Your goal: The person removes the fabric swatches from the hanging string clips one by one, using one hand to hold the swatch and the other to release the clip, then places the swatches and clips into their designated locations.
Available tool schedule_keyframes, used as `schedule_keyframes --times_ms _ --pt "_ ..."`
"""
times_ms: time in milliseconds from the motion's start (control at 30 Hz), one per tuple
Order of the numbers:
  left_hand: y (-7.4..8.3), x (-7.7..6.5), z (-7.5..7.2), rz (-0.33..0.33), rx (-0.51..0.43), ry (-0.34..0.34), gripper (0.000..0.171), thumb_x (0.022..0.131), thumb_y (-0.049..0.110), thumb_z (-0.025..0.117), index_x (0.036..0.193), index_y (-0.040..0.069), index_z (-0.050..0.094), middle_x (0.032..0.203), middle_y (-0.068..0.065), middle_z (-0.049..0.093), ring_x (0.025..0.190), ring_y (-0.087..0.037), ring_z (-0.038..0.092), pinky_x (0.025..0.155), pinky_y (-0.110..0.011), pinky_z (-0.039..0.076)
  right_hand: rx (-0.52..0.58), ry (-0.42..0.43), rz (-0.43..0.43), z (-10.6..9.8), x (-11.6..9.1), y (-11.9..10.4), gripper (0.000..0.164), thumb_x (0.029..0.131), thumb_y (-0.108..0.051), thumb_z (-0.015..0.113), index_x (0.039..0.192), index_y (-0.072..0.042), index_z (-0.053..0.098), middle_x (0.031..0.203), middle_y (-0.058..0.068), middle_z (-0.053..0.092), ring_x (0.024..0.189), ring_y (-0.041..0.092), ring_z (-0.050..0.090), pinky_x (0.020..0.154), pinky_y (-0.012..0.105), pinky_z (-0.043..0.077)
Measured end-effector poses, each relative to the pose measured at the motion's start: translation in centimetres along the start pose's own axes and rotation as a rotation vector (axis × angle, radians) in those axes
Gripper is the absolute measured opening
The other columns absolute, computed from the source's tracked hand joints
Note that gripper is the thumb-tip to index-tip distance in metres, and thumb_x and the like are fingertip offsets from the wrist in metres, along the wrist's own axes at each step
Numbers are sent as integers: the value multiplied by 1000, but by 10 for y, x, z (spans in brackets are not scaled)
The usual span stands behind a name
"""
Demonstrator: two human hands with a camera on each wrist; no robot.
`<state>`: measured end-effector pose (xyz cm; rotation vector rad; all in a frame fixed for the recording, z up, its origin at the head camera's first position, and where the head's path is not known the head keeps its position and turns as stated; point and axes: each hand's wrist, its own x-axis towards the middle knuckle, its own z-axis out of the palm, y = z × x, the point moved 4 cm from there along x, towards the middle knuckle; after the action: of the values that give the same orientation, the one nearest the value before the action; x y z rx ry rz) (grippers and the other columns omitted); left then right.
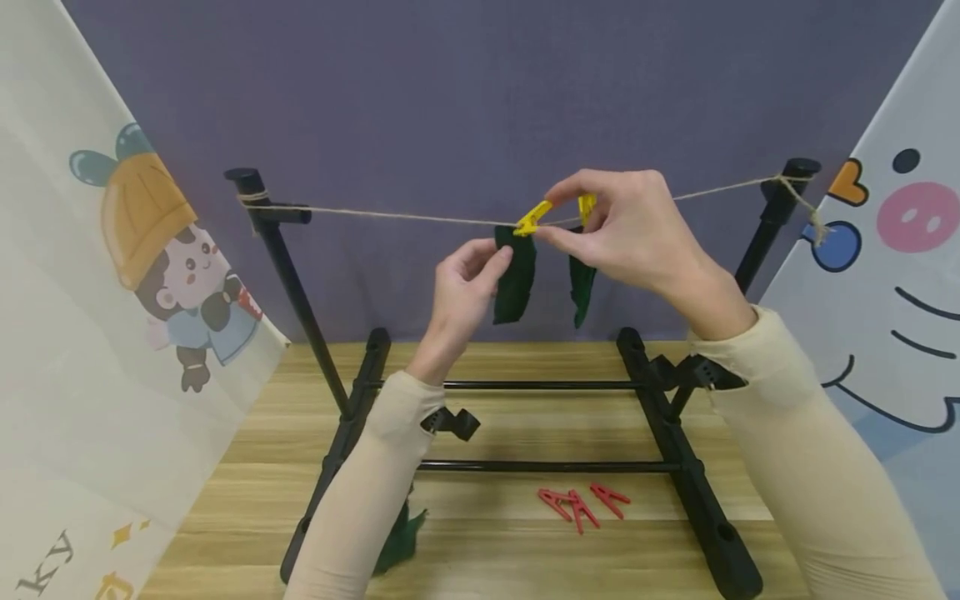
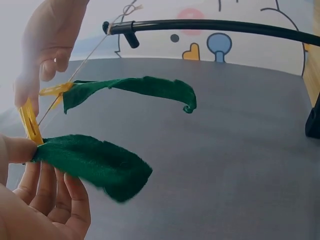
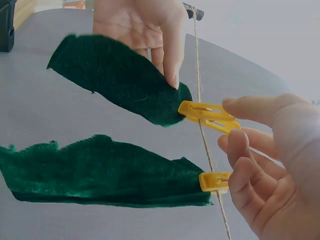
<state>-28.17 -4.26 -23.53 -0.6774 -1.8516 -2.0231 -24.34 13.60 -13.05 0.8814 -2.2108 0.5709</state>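
Observation:
My left hand [image 1: 463, 287] pinches the upper end of a dark green cloth strip [image 1: 514, 287] between thumb and index finger, right at a thin string [image 1: 390, 215]. With thumb and fingertips, my right hand [image 1: 637, 225] pinches the handles of a yellow clothespin [image 1: 533, 218]. In the right wrist view its nose overlaps the cloth's edge and the string. Just to the right hangs a second green strip [image 3: 105, 172], held on the string by another yellow clothespin [image 3: 214, 181]. My right hand's curled lower fingers lie close beside that pin.
The string runs between two black posts [image 1: 288, 292] of a rack standing on a wooden table [image 1: 480, 517]. Several red clothespins [image 1: 555, 502] lie on the tabletop near the front bar [image 1: 547, 467]. More green cloth [image 1: 401, 537] lies beside my left forearm. Printed panels flank both sides.

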Motion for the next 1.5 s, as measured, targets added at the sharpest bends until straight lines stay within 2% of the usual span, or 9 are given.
schedule_keyframes --times_ms 100,233,467,633,700,900,1400,1500 --pt "-2 0 -3 15 9 2 26 93 27 65 110 7 67 98 -9 68 85 -22 61 65 -32 51 -3 12 17 -1 -1 2 32 81 -41 75 102 -16 72 57 -9 56 36 4 42 36 23 31" --pt "-2 1 -7 29 35 22 23 93 25 65 108 7 67 97 -7 68 82 -20 61 64 -29 49 0 36 10 -1 -3 4 30 82 -40 75 100 -16 73 52 -9 53 33 6 36 35 24 27" --pt "-1 3 -11 20 57 50 23 93 22 65 107 5 66 98 -7 67 82 -16 60 63 -27 47 36 122 -41 -11 -7 -15 21 81 -21 79 94 -5 74 50 -4 54 34 -8 23 35 22 21" --pt "2 3 -12 7 55 63 22 93 17 65 108 1 65 100 -9 68 89 -17 62 78 -30 50 51 155 -53 -14 -8 -17 21 80 -18 80 94 -3 73 47 -2 51 35 -8 22 35 22 20" --pt "8 0 -12 5 59 69 21 93 14 64 107 -1 65 99 -9 68 91 -18 63 83 -31 49 55 168 -60 -15 -9 -17 22 80 -16 80 94 -2 73 51 -1 55 35 -8 23 36 22 20" --pt "27 -9 -11 -14 83 82 19 93 10 62 105 -5 64 98 -10 68 90 -17 62 83 -30 49 83 225 -78 -17 -11 -17 20 78 -12 81 92 0 73 66 4 66 35 -7 24 36 20 20" --pt "27 -11 -16 -5 94 71 20 94 10 62 107 -6 64 100 -12 68 91 -17 62 84 -31 48 102 291 -82 -20 -13 -21 21 76 -9 82 91 3 73 87 12 72 34 -6 27 36 17 21" --pt "18 -7 -18 2 84 69 22 94 12 63 108 -5 64 101 -12 68 92 -17 62 84 -31 48 109 293 -72 -22 -14 -24 20 76 -6 81 90 4 73 90 13 72 32 -4 27 36 17 20"
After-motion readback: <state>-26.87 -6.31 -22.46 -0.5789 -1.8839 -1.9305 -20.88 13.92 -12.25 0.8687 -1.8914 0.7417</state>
